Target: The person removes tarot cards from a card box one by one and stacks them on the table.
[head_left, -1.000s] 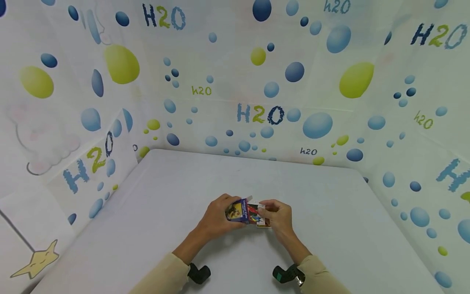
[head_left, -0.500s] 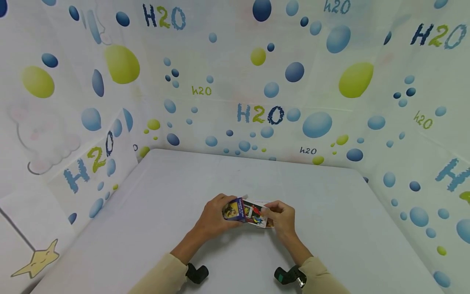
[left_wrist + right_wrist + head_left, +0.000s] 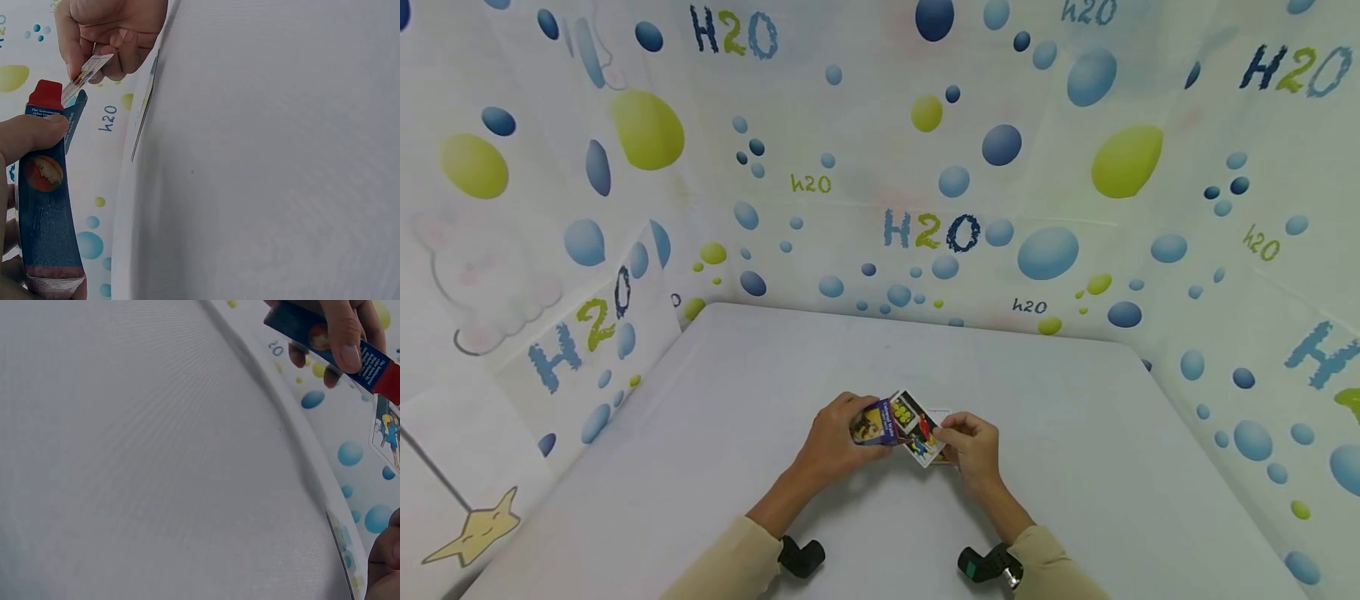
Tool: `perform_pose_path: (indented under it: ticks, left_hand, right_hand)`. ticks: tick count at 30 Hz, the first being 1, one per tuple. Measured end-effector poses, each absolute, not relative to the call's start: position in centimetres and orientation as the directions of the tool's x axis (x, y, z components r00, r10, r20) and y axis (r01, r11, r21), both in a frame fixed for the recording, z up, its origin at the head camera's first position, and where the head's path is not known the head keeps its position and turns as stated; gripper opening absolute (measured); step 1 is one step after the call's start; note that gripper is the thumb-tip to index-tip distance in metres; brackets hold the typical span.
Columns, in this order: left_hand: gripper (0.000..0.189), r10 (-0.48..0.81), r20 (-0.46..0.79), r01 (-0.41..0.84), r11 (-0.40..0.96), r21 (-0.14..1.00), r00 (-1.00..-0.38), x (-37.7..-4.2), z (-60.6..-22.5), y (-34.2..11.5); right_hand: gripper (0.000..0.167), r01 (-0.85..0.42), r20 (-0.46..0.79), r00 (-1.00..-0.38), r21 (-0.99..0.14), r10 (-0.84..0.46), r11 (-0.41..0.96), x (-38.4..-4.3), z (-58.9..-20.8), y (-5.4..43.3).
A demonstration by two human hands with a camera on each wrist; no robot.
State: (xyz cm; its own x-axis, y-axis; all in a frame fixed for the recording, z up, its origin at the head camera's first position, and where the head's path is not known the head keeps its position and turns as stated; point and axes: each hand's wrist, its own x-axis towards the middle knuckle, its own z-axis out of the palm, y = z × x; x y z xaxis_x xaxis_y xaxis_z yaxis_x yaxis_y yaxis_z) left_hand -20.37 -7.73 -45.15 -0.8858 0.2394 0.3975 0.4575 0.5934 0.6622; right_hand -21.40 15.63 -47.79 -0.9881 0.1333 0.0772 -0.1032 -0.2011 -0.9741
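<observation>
Above white table (image 3: 760, 375): recorded blue box (image 3: 869, 423) and printed card (image 3: 916, 427).
Found box gripped in left hand (image 3: 835, 435); found card pinched at a tilt in right hand (image 3: 979, 450), just beside red flap (image 3: 45, 95) of box; could not determine contact.

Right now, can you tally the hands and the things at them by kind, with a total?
Hands: 2, the left hand and the right hand
Box: 1, in the left hand
Card: 1 showing, pinched by the right hand
Flat piece: 1, mostly hidden behind the card in the head view; whether it's a stack, I can't tell
Total showing: 5
</observation>
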Motion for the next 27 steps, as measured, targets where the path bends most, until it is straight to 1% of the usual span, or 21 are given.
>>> perform_pose_path:
  ticks: [13, 22, 27]
  left_hand:
    - [0.071, 0.257, 0.399, 0.469, 0.602, 0.646, -0.88, -20.6, -45.4, -7.7]
    - [0.071, 0.276, 0.415, 0.492, 0.611, 0.62, -0.867, -20.6, -45.7, -7.7]
    - [0.071, 0.272, 0.408, 0.485, 0.605, 0.632, -0.872, -20.7, -45.8, -7.8]
  right_hand:
    - [0.02, -0.106, 0.096, -0.991, -0.988, 0.092, -0.115, -21.7, -47.7, 15.0]
    - [0.017, -0.126, 0.123, -0.989, -0.992, 0.079, -0.031, -22.0, -47.7, 14.3]
    - [0.011, -0.131, 0.135, -0.987, -0.99, 0.085, 0.048, -22.2, -47.5, 14.1]
